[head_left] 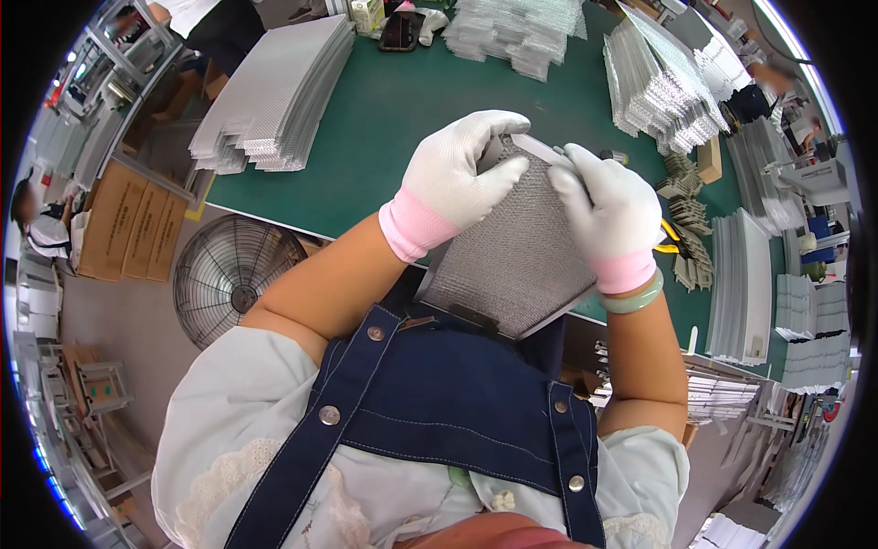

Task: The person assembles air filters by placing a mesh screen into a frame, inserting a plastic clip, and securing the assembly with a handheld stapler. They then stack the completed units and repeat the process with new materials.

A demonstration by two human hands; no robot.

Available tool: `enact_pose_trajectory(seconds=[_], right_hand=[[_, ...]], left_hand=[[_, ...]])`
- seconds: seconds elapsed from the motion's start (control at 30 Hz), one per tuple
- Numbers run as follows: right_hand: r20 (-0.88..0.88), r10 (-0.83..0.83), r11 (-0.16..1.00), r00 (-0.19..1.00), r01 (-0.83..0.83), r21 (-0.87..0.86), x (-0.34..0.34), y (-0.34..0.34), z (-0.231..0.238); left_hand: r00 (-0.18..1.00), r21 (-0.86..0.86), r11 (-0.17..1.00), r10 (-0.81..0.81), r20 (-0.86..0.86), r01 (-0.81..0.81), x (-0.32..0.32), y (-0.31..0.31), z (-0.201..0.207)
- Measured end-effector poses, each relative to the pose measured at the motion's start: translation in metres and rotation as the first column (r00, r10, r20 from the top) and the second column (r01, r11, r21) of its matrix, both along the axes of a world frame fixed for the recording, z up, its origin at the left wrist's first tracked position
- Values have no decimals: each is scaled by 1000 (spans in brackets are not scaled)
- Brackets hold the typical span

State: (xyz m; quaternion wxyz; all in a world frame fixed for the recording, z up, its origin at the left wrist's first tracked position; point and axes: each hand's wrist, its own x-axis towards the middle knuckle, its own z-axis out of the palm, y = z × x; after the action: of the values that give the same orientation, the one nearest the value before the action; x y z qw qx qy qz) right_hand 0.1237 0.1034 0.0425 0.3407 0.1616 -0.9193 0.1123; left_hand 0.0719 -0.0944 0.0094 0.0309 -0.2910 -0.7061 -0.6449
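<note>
A grey mesh filter panel (512, 247) with a thin metal frame is tilted between my hands, its near end close to my apron and its far end over the table edge. My left hand (457, 178), in a white glove with a pink cuff, grips the far left corner, thumb over the face. On the far right corner my right hand (611, 210), gloved alike, is closed with its fingers bent over the frame strip (540, 149). Its fingertips partly cover that corner. Just right of this hand lie yellow-handled pliers (672, 240) and small greenish metal corner pieces (686, 206).
On the green table (402, 110) stand mesh sheet stacks at left (274, 87), far middle (517, 32) and right (658, 82). A phone (402, 30) lies at the back. A floor fan (240, 279) and cardboard boxes (137, 224) are at left. Other people are farther off.
</note>
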Motion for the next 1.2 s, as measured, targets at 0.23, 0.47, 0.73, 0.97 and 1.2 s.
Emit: enact_pose_trajectory(seconds=[0.23,0.47,0.73,0.97,1.2], right_hand=[[14,6,993,1000,-4,-121,3,-8,0],[-102,-22,985,995,39,170,10,-7,-15],[-77,-10,1000,997,11,16,30,-9,2],[-228,53,595,972,-214,-775,82,1,61],[-269,4,506,963,-234,-830,69,15,-95]], left_hand=[[999,75,997,9,42,-12,2,0,-4],[858,-106,989,35,-513,-105,-7,-12,-20],[928,-76,979,153,-340,-190,41,-1,-65],[532,-200,893,52,-845,-404,46,12,112],[360,-389,917,-336,-870,-84,8,81,81]])
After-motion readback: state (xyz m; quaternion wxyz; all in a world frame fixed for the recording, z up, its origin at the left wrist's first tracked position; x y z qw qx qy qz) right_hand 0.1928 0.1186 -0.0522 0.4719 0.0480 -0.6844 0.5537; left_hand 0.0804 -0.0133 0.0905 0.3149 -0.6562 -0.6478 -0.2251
